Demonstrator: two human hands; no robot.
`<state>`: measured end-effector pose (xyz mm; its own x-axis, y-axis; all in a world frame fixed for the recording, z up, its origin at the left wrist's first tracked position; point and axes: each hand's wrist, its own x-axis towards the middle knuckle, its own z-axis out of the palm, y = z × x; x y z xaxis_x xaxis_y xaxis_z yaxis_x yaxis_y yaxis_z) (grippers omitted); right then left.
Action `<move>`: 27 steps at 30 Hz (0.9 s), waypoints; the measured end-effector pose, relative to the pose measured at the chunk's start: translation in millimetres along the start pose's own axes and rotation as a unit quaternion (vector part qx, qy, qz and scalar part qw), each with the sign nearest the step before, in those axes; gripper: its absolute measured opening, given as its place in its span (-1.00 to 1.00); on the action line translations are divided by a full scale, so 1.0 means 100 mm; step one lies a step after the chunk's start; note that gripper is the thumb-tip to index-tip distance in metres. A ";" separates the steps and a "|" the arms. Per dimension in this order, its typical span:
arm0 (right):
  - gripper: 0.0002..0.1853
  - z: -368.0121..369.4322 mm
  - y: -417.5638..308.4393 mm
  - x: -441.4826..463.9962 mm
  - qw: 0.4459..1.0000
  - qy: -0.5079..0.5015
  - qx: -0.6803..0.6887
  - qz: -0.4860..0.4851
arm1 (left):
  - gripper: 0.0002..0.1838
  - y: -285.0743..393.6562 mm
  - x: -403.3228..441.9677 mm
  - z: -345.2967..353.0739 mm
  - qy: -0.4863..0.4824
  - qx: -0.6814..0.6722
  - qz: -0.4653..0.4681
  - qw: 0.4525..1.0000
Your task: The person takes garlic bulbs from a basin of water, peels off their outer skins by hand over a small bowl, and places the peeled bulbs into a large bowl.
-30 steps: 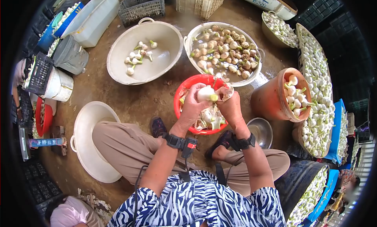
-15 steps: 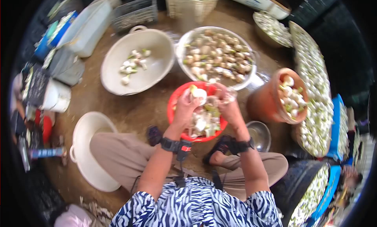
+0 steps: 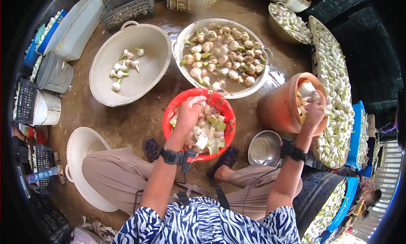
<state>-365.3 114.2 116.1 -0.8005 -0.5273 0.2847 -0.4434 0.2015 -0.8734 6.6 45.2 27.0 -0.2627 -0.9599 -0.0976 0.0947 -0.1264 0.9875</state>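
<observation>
My left hand hangs over a red basin, fingers loosely bent and nothing visible in them. In the basin lie loose peelings and leaf scraps. My right hand is at the mouth of a tilted orange-brown bucket. Its fingers are closed, with something greyish and pale at them, blurred and hard to make out. Just beyond the fingers is a large white peeled garlic bulb inside the bucket, with more bulbs partly hidden below.
Unpeeled bulbs sit in water in a round basin ahead. A grey-white tub to its left holds several white bulbs. Near my right foot stands a metal bowl. Left of my knee is a white tub. Heaped garlic lines the right side.
The white bulb has left my left hand. My right hand has moved from over the red basin rightward to the orange-brown bucket, where a large white bulb now shows. The view has shifted slightly.
</observation>
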 end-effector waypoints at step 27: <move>-0.90 1.62 -0.37 -1.22 0.798 -0.560 -0.078 -0.207 | -0.72 0.06 0.36 0.09 -0.095 -0.146 -0.165 0.971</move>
<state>-186.1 37.9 49.8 0.2523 -0.9650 -0.0720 -0.6907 -0.1275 -0.7118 -10.7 12.3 30.6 -0.4953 -0.7947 -0.3509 0.2352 -0.5115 0.8265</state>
